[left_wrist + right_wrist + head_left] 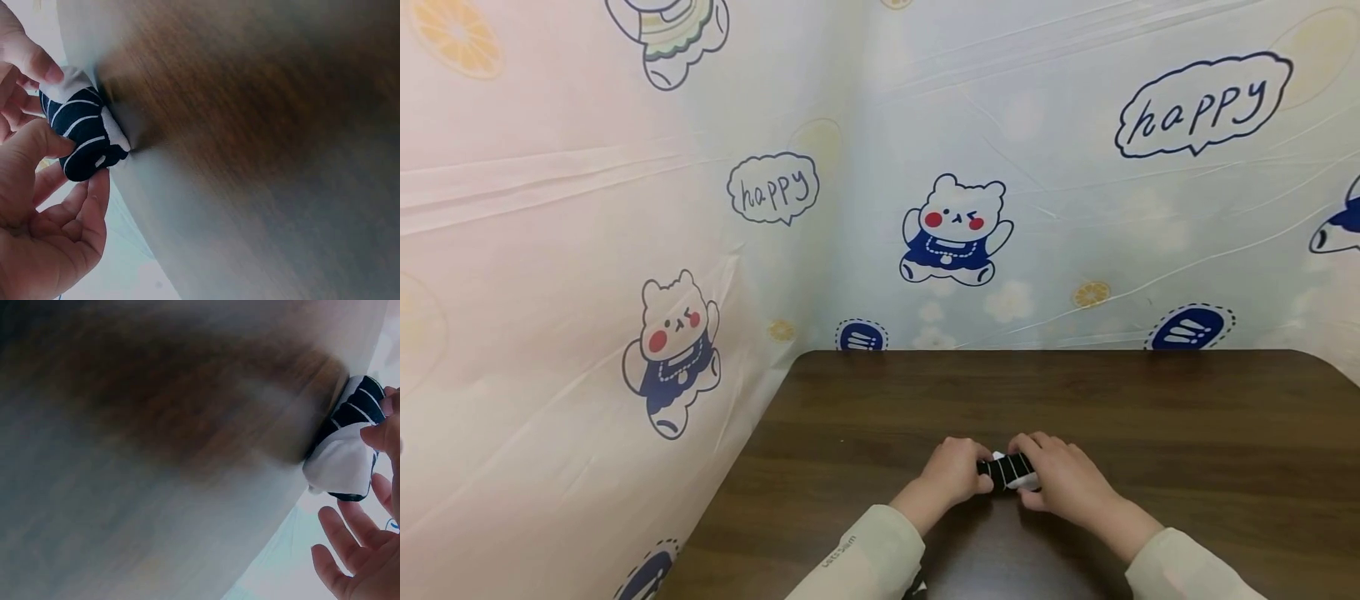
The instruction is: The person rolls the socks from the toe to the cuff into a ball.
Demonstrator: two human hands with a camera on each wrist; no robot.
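A rolled-up black sock with thin white stripes and white patches [1006, 472] is held low over the wooden table between both hands. My left hand [951, 472] pinches its left end, thumb on the striped face and fingertips beneath, as the left wrist view shows of the sock [81, 131]. At the other end, my right hand [1067, 481] grips the roll. Its thumb presses on a loose white part of the sock [340, 462] in the right wrist view, where several fingers spread out behind. The inner layers of the roll are hidden.
The dark wooden table [865, 417] has rounded far corners. A printed curtain [865, 250] with bears and "happy" bubbles hangs behind it and along the left. A small black-and-white thing [916, 588] peeks out beside the left sleeve at the bottom edge, mostly hidden.
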